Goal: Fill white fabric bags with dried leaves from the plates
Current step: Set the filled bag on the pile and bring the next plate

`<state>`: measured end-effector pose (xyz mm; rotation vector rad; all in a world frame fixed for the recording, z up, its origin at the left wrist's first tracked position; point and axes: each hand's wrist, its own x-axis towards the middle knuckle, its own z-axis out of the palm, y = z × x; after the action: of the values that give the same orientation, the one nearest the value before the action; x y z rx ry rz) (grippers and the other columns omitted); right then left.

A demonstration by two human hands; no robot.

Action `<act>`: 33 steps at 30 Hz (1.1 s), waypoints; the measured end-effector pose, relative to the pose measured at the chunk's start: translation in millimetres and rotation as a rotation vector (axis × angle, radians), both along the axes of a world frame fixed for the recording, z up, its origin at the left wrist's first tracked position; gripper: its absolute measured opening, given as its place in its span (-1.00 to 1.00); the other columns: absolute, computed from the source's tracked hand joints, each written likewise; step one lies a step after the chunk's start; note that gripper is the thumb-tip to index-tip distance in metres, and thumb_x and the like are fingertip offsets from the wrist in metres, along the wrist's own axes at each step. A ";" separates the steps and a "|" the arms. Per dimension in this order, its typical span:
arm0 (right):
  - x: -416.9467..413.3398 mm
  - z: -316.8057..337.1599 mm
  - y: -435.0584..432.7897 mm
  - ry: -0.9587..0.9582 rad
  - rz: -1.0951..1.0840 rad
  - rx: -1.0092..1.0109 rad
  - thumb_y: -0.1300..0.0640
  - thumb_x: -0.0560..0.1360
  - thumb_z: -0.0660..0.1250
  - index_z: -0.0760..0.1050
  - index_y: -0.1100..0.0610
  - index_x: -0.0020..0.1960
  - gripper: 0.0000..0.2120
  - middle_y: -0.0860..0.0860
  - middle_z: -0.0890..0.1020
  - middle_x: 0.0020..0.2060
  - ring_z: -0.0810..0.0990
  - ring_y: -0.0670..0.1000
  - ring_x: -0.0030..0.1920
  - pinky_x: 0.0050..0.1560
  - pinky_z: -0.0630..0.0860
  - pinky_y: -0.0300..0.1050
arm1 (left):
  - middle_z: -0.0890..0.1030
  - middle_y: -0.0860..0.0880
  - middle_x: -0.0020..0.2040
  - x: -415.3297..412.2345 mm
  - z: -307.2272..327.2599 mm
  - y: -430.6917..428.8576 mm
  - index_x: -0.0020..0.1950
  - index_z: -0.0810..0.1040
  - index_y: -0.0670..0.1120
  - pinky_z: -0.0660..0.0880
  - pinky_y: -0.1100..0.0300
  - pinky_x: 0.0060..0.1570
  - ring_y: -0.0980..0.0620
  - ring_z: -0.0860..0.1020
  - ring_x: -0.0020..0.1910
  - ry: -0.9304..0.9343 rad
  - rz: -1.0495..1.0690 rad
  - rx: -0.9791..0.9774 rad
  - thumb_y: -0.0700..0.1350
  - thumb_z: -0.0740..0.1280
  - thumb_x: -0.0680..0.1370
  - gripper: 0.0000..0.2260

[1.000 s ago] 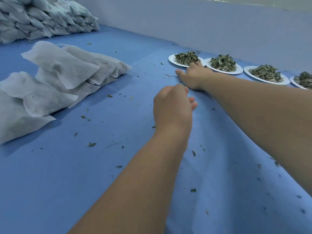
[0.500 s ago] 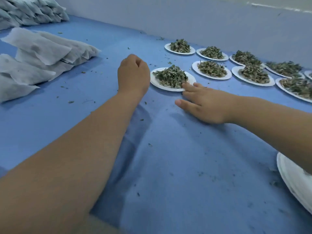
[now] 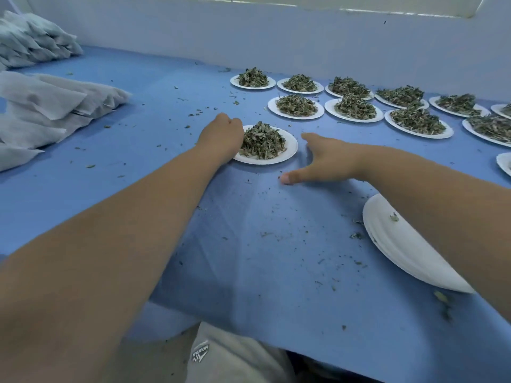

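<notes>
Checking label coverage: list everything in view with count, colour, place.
Leaf plates: at least ten, white under green-brown dried leaves, rows far right.
Nearest plate: one, white, leaf-heaped, centre.
Empty plate: at least one, white, near right.
Flat bags: pile, white, left.
Stacked bags: heap, white, far-left corner.
Cloth: one, blue, over table.
Leaf crumbs: many, dark, scattered on cloth.
Wall: white, behind.
Trousers: grey, bottom edge.
Left hand: curled at nearest plate's left rim, grip hidden.
Right hand: fingers spread, right of that plate.

The tablecloth (image 3: 249, 258) is plain blue, the plates (image 3: 401, 244) white, the dried leaves (image 3: 261, 140) dull green, the fabric bags (image 3: 49, 106) greyish white, the wall (image 3: 249, 31) pale.
</notes>
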<state>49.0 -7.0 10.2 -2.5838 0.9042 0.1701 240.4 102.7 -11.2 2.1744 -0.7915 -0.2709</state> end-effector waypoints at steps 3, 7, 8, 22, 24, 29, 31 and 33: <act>12.3 -8.5 -7.3 -0.033 0.000 -0.012 -0.46 0.30 0.47 0.35 0.01 0.39 -0.15 -0.06 0.48 0.33 0.47 0.02 0.27 0.18 0.41 -0.02 | 0.34 -0.02 -0.21 -12.2 -0.3 1.8 -0.09 0.30 -0.11 0.18 0.09 -0.32 0.04 0.30 -0.29 0.069 0.025 -0.054 -0.10 0.04 0.64 -0.84; 4.5 -5.6 -10.1 -0.070 0.036 -0.055 -0.44 0.32 0.46 0.45 0.00 0.08 -0.39 -0.06 0.57 0.05 0.54 -0.02 0.05 -0.10 0.41 -0.10 | 0.31 -0.02 -0.24 -24.3 3.3 3.3 -0.17 0.26 -0.10 0.17 0.09 -0.35 0.03 0.26 -0.33 0.079 0.064 -0.101 -0.14 0.05 0.63 -0.82; -2.7 -2.3 -10.4 -0.075 0.047 -0.056 -0.44 0.32 0.46 0.47 -0.02 0.10 -0.40 -0.07 0.59 0.07 0.55 -0.01 0.08 -0.06 0.42 -0.10 | 0.30 -0.03 -0.25 -27.7 6.0 2.8 -0.22 0.23 -0.11 0.17 0.10 -0.36 0.02 0.25 -0.33 0.073 0.053 -0.098 -0.17 0.05 0.63 -0.78; -230.8 16.2 40.4 -0.172 -0.250 -0.070 -0.61 0.21 0.28 0.11 -0.76 0.17 -0.42 -0.35 0.43 0.28 0.47 -0.06 0.33 0.12 0.43 -0.18 | 0.53 -0.09 -0.15 -176.3 21.6 -12.6 -0.12 0.45 -0.03 0.32 0.06 -0.18 0.07 0.43 -0.18 -0.108 -0.342 -0.239 -0.05 0.15 0.56 -0.86; -247.5 11.9 44.7 -0.141 -0.229 -0.096 -0.59 0.22 0.26 0.01 -0.64 0.38 -0.21 -0.31 0.29 0.50 0.23 -0.13 0.54 0.42 0.26 -0.04 | 0.61 -0.16 -0.14 -189.5 19.1 -9.8 -0.10 0.51 -0.12 0.38 0.03 -0.18 0.06 0.45 -0.18 -0.157 -0.352 -0.208 -0.03 0.15 0.56 -0.78; -275.7 3.5 46.4 -0.077 -0.204 -0.082 -0.59 0.25 0.22 -0.09 -0.38 0.59 0.00 -0.45 0.04 0.47 0.10 -0.20 0.56 0.46 0.13 -0.10 | 0.69 -0.03 -0.15 -207.8 12.4 -0.9 -0.13 0.54 -0.08 0.51 0.01 -0.25 -0.05 0.55 -0.29 -0.307 -0.340 -0.130 0.01 0.12 0.55 -0.74; -279.7 -0.6 46.5 -0.083 -0.193 -0.072 -0.59 0.27 0.21 -0.10 -0.36 0.59 0.00 -0.46 0.05 0.45 0.14 -0.17 0.55 0.43 0.15 -0.12 | 0.67 -0.02 -0.17 -213.0 7.5 2.7 -0.08 0.56 -0.05 0.55 0.00 -0.20 -0.04 0.57 -0.27 -0.344 -0.343 -0.099 0.02 0.12 0.59 -0.74; -282.4 -3.6 44.8 -0.093 -0.199 -0.043 -0.65 0.26 0.19 -0.10 -0.39 0.59 0.00 -0.43 0.06 0.52 0.19 -0.11 0.56 0.44 0.21 -0.07 | 0.63 -0.04 -0.24 -216.2 5.1 4.8 -0.06 0.57 -0.05 0.56 -0.03 -0.17 -0.05 0.57 -0.26 -0.367 -0.330 -0.096 0.01 0.12 0.61 -0.74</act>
<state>-233.4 37.8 6.6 -2.4982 1.1326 -0.0253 24.3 107.4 -6.1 2.0217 -1.3456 0.0070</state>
